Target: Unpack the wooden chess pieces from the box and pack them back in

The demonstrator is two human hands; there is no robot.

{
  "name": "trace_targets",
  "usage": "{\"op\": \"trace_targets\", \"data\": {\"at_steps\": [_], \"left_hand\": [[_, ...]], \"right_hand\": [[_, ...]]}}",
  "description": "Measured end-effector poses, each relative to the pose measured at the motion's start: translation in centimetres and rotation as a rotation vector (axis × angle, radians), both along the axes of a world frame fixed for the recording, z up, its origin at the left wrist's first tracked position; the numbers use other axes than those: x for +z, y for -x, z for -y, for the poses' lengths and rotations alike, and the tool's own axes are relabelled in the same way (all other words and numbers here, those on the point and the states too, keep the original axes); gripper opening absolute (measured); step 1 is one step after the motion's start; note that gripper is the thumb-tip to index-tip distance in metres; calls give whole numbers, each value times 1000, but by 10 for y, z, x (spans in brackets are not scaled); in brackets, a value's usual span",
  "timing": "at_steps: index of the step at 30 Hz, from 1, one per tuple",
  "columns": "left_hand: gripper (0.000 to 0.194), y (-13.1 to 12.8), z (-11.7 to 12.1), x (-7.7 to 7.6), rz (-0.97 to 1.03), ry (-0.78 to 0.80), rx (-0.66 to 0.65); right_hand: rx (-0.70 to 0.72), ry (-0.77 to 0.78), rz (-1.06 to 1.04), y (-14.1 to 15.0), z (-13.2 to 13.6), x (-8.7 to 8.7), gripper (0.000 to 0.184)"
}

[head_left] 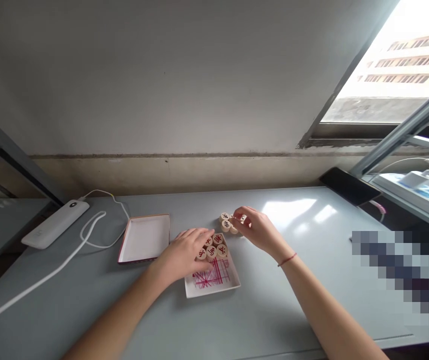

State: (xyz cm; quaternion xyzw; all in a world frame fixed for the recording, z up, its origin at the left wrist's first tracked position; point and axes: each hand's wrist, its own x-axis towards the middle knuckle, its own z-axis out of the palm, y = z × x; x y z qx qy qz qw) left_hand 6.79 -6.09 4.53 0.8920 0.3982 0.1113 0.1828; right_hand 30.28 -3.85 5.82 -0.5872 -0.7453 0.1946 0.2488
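My left hand [187, 250] lies over the left side of a shallow white box [213, 291], thumb apart from the fingers and fingertips touching pieces inside. Several round wooden Chinese chess pieces [211, 251] with dark characters fill the far part of this box, some partly covered by my fingers. A red-lined sheet [214, 276] covers its near floor. Beyond the box, my right hand [254, 226] has thumb and fingers pinched on a piece at a small cluster of Chinese chess pieces [226, 225]. The fingers hide part of that cluster.
A second shallow box part [148, 237] with a red rim lies at left. Farther left are a white power bank [55, 224] and a white cable [54, 272]. A dark phone-like slab [349, 186] leans at the back right. A wall [184, 90] bounds the grey table [274, 310].
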Motion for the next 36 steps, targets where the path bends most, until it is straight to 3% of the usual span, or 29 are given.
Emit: {"op": "trace_targets", "data": {"at_steps": [5,11,17,22,25,27,31,36], "left_hand": [[69,21,4,10,-7,-9,3],[68,39,15,6,32,-142,49],[72,34,14,-1,-26,-201,102],[72,36,16,-1,34,-213,86],[60,36,18,1,133,-272,136],[53,34,20,3,222,-301,200],[41,28,27,6,364,-285,205],[24,28,30,10,397,-157,137]], "right_hand": [[-105,47,255,18,-25,6,30],[-93,198,546,48,-42,16,29],[-91,249,593,55,-43,16,16],[-83,246,593,58,-47,19,16],[-23,148,457,60,-37,27,21],[89,63,184,63,-19,33,26],[259,174,-257,72,22,35,27],[293,260,-421,74,39,21,23]]}}
